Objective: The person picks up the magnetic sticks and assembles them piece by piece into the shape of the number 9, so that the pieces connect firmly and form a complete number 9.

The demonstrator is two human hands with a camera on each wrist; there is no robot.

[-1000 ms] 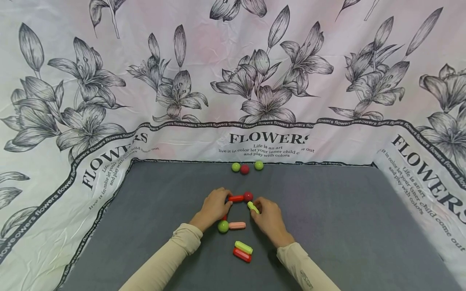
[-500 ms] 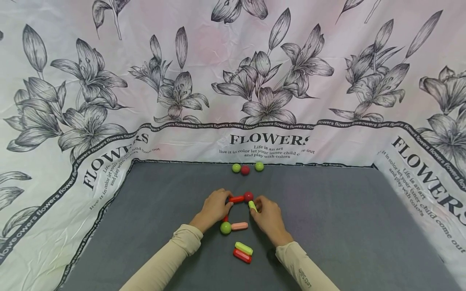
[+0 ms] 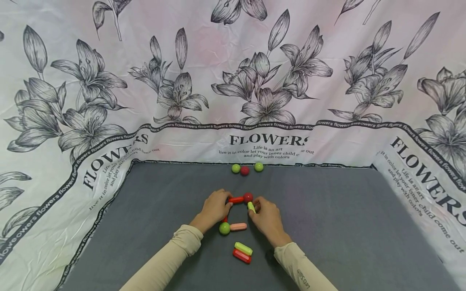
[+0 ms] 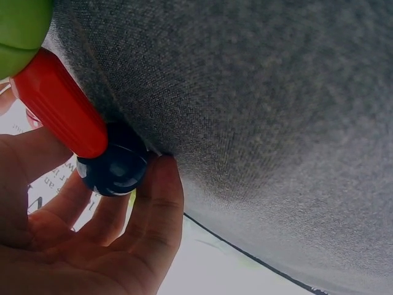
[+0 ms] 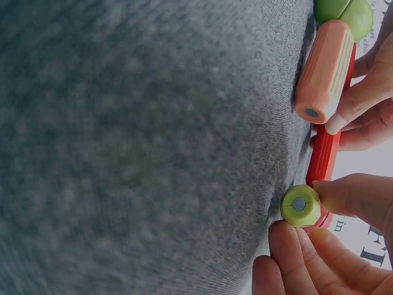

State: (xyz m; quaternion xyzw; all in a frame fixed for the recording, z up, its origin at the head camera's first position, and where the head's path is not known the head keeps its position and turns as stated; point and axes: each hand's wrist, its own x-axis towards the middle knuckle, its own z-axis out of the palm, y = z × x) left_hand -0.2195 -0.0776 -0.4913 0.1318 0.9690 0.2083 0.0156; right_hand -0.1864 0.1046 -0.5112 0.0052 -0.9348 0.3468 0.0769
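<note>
My left hand (image 3: 215,207) grips a dark blue ball (image 4: 113,169) at the far-left corner of a part-frame of magnetic rods and balls. One red rod (image 4: 61,104) runs from that ball to a green ball (image 3: 224,228); a pink rod (image 3: 238,226) joins the green ball's right side. Another red rod (image 3: 236,199) reaches from my left fingers to a dark red ball (image 3: 248,197). My right hand (image 3: 267,216) pinches a yellow-green rod (image 5: 299,206) between thumb and fingers, its far end at the red ball. Its grey-tipped near end faces the right wrist camera.
On the grey table (image 3: 327,218), a loose yellow-green rod (image 3: 243,248) and a red rod (image 3: 242,256) lie side by side nearer me. Two green balls and a red ball (image 3: 244,171) sit at the back edge, before the flower-printed cloth (image 3: 189,141).
The yellow-green rod in my right hand has turned slightly and its far end has come against the red ball. My left hand keeps its hold; the part-frame has barely shifted.
</note>
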